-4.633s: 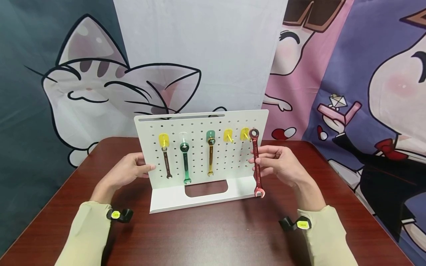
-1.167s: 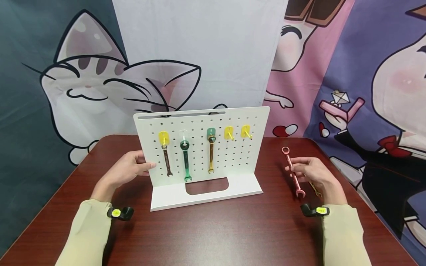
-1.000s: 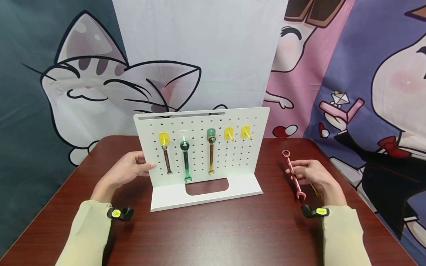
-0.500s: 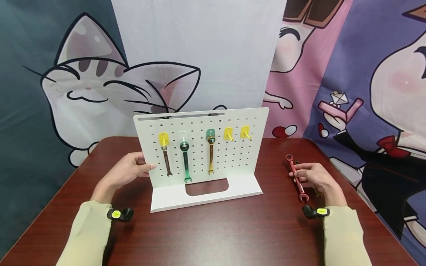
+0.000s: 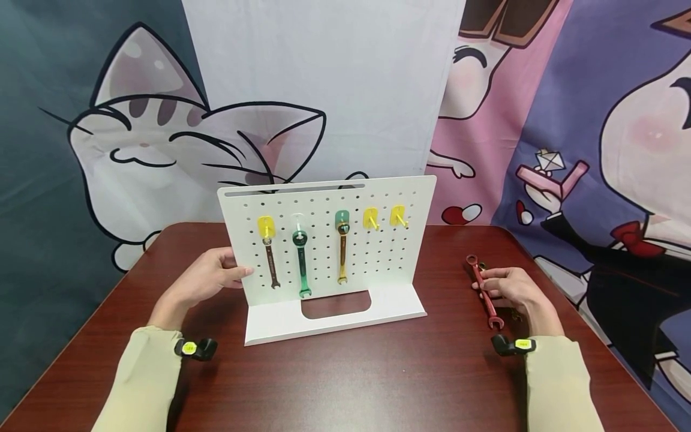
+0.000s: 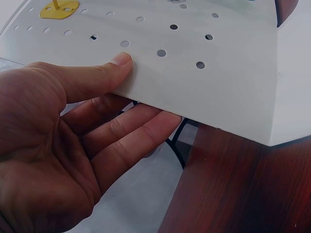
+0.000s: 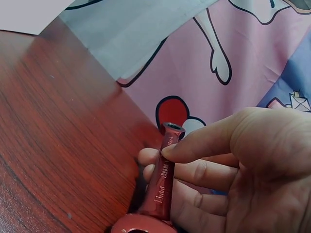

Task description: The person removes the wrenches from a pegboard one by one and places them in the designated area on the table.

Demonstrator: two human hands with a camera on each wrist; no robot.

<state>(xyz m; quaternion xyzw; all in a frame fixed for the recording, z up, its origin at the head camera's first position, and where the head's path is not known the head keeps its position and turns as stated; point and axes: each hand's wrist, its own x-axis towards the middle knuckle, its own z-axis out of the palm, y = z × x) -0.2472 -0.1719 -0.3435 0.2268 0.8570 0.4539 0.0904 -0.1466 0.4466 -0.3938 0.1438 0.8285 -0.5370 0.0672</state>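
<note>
My left hand point(image 5: 207, 278) grips the left edge of a white pegboard stand point(image 5: 324, 264); in the left wrist view the thumb lies in front and the fingers behind. To the right of the stand, my right hand point(image 5: 513, 291) pinches a red combination wrench point(image 5: 485, 297) between thumb and fingers, low over the table. I cannot tell whether it touches the tabletop. On the pegboard hang a small dark wrench point(image 5: 272, 264), a green wrench point(image 5: 302, 264) and a gold wrench point(image 5: 342, 255). Two yellow hooks point(image 5: 370, 219) at the right are bare.
Another gold-toned wrench point(image 5: 516, 314) lies on the table, mostly hidden behind my right hand. The brown wooden table point(image 5: 345, 384) runs back to a cartoon-printed cloth backdrop point(image 5: 335, 78).
My right hand carried the red wrench from the pegboard's right hooks out to the right, and has since lowered it toward the table. The left hand keeps its grip on the board.
</note>
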